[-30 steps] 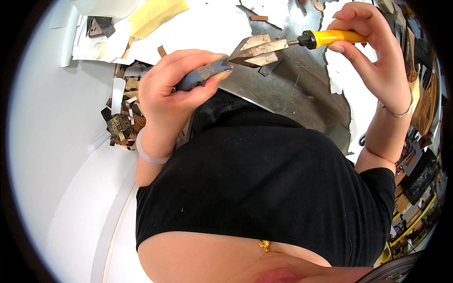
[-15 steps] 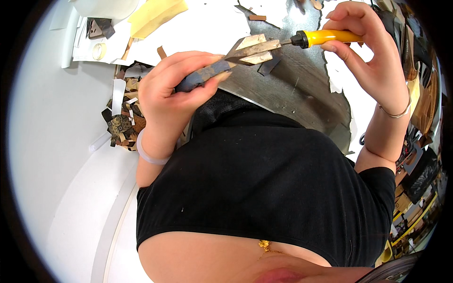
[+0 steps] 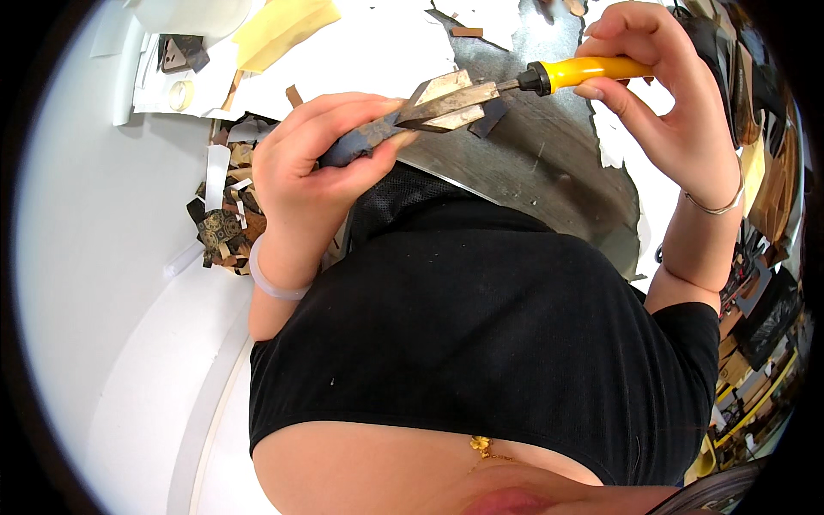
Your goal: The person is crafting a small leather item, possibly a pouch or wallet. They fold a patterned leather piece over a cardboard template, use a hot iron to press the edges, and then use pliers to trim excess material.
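Observation:
My left hand (image 3: pixel 305 154) is closed around the dark blue, wrapped grip of a hand tool (image 3: pixel 356 144). The tool's worn metal head points up to the right and splits into several pale-edged flat parts. In my right hand (image 3: pixel 674 107), thumb and fingers pinch a yellow-handled tool (image 3: pixel 584 70), like a screwdriver, with a black collar and a thin metal shaft. Its shaft meets the far end of the metal head, above the table; the exact contact is too small to tell.
A grey, scuffed work surface (image 3: pixel 524 163) lies below, with torn white sheeting around it. A dark scrap (image 3: pixel 489 118) and a small brown strip (image 3: pixel 467 33) lie there. Yellow paper (image 3: pixel 283 30) and a tape roll (image 3: pixel 180 94) are at far left. Scraps (image 3: pixel 227 223) heap beside the table.
The metal head in my left hand has rolled slightly, showing more of its side. The yellow-handled tool has shifted a little left and down, with its handle end tilted up.

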Tool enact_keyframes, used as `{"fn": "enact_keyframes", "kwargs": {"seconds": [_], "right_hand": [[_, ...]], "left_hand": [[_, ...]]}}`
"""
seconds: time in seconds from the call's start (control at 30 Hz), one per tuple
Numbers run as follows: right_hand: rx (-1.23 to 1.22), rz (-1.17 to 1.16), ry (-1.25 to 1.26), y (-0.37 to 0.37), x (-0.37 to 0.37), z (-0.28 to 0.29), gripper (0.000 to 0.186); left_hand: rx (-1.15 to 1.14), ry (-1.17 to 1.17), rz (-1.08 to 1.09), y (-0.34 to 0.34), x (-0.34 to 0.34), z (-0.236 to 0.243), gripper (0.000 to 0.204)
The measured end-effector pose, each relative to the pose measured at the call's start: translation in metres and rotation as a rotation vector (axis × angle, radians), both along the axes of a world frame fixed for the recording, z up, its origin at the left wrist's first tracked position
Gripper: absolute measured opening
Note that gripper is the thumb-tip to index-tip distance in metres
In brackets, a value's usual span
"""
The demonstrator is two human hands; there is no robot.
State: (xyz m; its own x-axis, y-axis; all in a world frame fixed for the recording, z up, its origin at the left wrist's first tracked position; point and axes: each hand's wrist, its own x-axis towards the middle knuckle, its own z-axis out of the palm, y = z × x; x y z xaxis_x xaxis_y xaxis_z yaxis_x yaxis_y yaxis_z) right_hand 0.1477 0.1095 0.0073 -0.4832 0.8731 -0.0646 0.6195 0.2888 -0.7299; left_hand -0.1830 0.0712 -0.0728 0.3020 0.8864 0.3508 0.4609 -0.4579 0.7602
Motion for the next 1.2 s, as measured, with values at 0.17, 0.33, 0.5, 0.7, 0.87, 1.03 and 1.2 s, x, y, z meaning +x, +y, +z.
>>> {"fn": "enact_keyframes", "kwargs": {"seconds": [0.17,0.33,0.5,0.7,0.87,1.03,1.2], "right_hand": [[0.178,-0.027,-0.178,-0.012,-0.016,0.008,0.052],[0.117,0.000,-0.103,-0.004,0.000,0.002,0.053],[0.105,-0.105,-0.087,-0.011,-0.022,-0.003,0.052],[0.088,-0.010,-0.100,-0.004,0.006,-0.002,0.053],[0.057,-0.090,0.040,-0.006,-0.005,0.004,0.056],[0.137,0.013,0.044,-0.002,-0.003,-0.009,0.058],[0.239,0.027,-0.117,-0.008,-0.006,0.003,0.057]], "left_hand": [[0.062,0.000,-0.012,0.003,-0.001,-0.003,0.032],[0.047,-0.011,-0.022,0.004,0.000,-0.002,0.032],[0.058,-0.013,-0.004,-0.001,0.000,-0.005,0.031],[0.048,0.005,-0.008,0.002,-0.001,-0.002,0.031],[0.073,-0.015,-0.019,0.004,0.000,-0.006,0.031],[0.079,-0.015,-0.017,0.003,-0.001,-0.008,0.031],[0.067,-0.001,-0.020,0.005,0.000,-0.004,0.032]]}}
